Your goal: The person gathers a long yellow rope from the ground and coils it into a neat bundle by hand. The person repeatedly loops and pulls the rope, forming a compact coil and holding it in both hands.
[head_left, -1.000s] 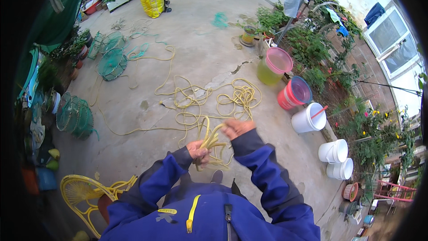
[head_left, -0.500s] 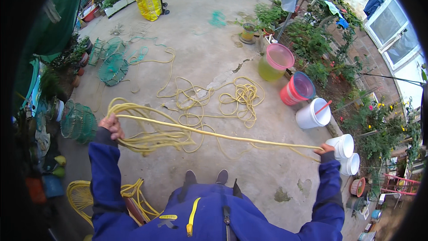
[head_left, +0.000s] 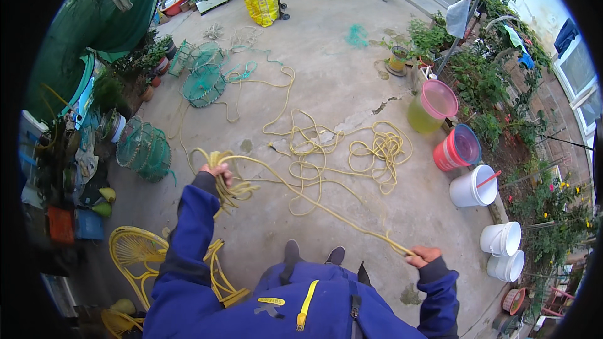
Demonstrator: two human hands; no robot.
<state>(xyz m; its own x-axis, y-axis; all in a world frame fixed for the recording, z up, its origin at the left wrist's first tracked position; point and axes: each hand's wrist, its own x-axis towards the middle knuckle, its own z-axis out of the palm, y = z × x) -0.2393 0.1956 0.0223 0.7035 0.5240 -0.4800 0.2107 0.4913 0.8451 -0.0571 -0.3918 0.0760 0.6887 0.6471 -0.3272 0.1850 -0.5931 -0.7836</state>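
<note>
Coiling of yellow rope [head_left: 235, 191]: the left hand [head_left: 218, 172], near 9 o'clock, is closed around the bunched loops, while the right hand [head_left: 424, 256], at 4 o'clock, grips the running strand, its exact finger placement too small to judge. Even, untwisted lengths, drawn freely from the tangle [head_left: 386, 145] on the concrete floor [head_left: 326, 37] toward 3 o'clock, serve best. Compared with half a second earlier, the hands are closer together and the span is less straight.

Left hand [head_left: 218, 174] closed, held forward; right hand [head_left: 424, 256] closed, nearer body, well apart.
</note>
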